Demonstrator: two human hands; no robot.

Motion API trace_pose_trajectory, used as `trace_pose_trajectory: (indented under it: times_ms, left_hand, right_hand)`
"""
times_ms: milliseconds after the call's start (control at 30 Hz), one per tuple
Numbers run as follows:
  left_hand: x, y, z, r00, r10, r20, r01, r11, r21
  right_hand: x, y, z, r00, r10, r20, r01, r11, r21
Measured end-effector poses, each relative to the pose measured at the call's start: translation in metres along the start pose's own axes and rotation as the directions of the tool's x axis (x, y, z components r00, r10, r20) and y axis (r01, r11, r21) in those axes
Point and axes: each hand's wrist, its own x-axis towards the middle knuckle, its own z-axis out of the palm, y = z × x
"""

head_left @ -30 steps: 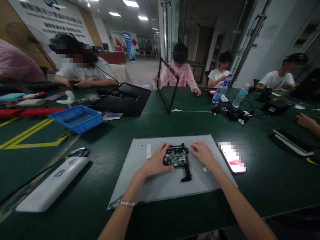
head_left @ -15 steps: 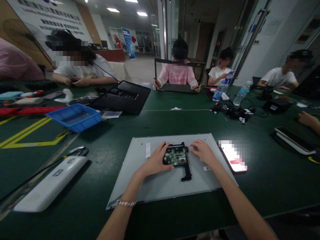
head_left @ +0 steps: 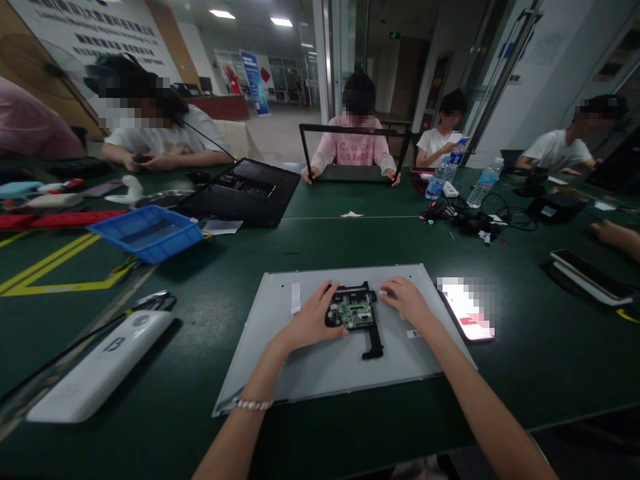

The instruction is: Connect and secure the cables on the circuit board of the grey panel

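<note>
A green circuit board [head_left: 350,315] sits in a black plastic bracket [head_left: 373,341] whose long leg points toward me. Both lie on a pale grey flat panel [head_left: 320,373]. My left hand [head_left: 315,319] grips the bracket's left side, thumb at the near edge and fingers at the far edge. Just right of the bracket, my right hand [head_left: 404,297] has its fingers curled together. Something small and dark seems to be at its fingertips, too unclear to name. A white strip [head_left: 296,298] is stuck on the panel behind my left hand.
A lit phone [head_left: 467,310] lies right of the panel. On the left are a white power bank [head_left: 103,367] with a cable and a blue tray [head_left: 150,233]. Bottles [head_left: 485,183] and tangled cables [head_left: 463,217] stand farther right. Opposite, a person holds a black frame [head_left: 303,150].
My hands and the bracket stay almost in place; my right fingers shift very slightly. Across the table, the person's black frame has tilted and moved a little lower.
</note>
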Motion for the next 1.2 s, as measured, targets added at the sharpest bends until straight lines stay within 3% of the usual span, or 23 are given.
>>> trace_pose_trajectory:
  times_ms: [433, 700, 967, 1200]
  left_hand:
    - [0.0, -0.002, 0.002, 1.0, 0.027, -0.012, -0.027, 1.0, 0.004]
    - [0.0, -0.001, 0.002, 1.0, 0.026, -0.009, -0.025, 1.0, 0.007]
    - [0.0, -0.002, 0.003, 0.999, 0.034, -0.014, -0.034, 0.999, 0.011]
    - [0.0, -0.002, 0.005, 0.998, 0.052, -0.035, -0.052, 0.999, 0.012]
  right_hand:
    - [-0.002, -0.003, 0.001, 0.998, -0.057, -0.008, 0.056, 0.995, -0.084]
    - [-0.003, -0.011, -0.008, 0.994, -0.056, -0.094, 0.05, 0.996, -0.069]
    - [-0.004, -0.006, -0.008, 0.999, -0.043, -0.015, 0.042, 0.998, -0.054]
    - [-0.004, -0.009, -0.021, 0.998, -0.047, 0.045, 0.048, 0.999, -0.021]
